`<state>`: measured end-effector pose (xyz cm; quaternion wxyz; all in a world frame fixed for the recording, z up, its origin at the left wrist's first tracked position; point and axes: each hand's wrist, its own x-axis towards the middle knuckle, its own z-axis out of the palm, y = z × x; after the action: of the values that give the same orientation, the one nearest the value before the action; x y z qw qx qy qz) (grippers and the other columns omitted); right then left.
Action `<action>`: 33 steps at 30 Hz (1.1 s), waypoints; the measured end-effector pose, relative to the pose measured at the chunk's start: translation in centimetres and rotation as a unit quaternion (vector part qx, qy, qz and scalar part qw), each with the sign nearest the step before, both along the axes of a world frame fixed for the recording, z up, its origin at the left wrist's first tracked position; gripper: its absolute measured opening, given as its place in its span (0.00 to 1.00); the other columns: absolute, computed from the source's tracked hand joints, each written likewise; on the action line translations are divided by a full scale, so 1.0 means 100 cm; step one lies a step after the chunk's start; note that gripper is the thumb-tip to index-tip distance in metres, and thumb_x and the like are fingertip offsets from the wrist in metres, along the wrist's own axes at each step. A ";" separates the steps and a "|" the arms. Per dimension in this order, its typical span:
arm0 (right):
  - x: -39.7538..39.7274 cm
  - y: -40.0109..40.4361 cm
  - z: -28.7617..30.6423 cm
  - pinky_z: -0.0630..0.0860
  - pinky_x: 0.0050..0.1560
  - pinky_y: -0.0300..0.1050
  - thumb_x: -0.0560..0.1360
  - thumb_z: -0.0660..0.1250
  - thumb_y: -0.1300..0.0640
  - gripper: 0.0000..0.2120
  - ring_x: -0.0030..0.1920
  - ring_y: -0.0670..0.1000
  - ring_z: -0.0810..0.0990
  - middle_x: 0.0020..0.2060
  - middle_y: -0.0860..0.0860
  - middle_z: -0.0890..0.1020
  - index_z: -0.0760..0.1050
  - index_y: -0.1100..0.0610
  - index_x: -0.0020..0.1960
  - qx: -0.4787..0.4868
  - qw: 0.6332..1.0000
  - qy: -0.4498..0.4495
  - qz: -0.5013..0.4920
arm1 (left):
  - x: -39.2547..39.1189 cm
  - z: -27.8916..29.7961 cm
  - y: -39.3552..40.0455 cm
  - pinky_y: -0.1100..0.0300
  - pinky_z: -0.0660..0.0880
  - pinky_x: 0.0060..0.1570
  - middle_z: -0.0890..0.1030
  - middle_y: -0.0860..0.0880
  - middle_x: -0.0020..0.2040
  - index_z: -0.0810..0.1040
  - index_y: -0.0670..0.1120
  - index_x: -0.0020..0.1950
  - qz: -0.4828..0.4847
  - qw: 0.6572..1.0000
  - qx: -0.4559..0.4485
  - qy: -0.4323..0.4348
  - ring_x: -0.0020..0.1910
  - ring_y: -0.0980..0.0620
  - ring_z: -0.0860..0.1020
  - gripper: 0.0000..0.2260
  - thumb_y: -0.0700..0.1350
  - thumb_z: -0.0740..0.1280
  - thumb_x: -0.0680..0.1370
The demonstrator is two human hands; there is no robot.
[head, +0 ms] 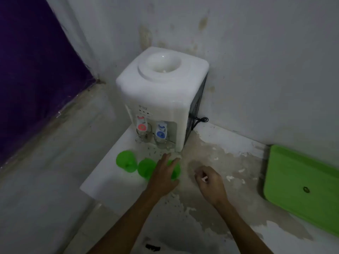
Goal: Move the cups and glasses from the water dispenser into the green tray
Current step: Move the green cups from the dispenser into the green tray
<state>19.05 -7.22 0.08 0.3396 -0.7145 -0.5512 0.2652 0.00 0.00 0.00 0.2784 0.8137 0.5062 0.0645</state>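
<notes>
Head view. Left hand point(163, 174) open, fingers spread, palm down over the rightmost of three green cups point(175, 170), partly covering it; contact with the cup cannot be confirmed. Right hand point(209, 182) loosely curled, fingers bent inward, holding nothing visible, hovering above the stained floor point(211, 158) just right of the cups.

Three green cups in a row on a white board point(102, 180), along its front portion: left cup point(126, 161) near the board's left edge, middle cup point(145, 168) just beside it, rightmost one at the board's right edge under the left hand.

White water dispenser point(161, 92) at the board's rear, set into the wall corner. Red tap point(141, 124) and blue tap point(161, 132) on its front. Clear glass point(145, 135) beneath the red tap, second clear glass point(164, 143) beneath the blue tap, both on the drip area; detail blurred.

Green tray point(300, 184) on the floor against the right wall, well apart from the dispenser, nothing visible inside it. Black cable point(199, 121) behind the dispenser's right side.
</notes>
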 end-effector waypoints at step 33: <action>0.137 -0.097 0.024 0.83 0.34 0.47 0.80 0.63 0.48 0.16 0.37 0.55 0.86 0.39 0.58 0.87 0.79 0.60 0.55 -0.166 0.650 0.670 -0.317 | 0.208 0.063 -0.093 0.56 0.77 0.56 0.71 0.55 0.67 0.71 0.57 0.71 -0.131 0.984 0.015 -0.124 0.64 0.54 0.75 0.30 0.53 0.74 0.69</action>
<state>32.75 -16.88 2.48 0.5560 -0.5180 0.1396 0.6349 20.81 -9.31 6.26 0.3326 0.8627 0.3562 0.1353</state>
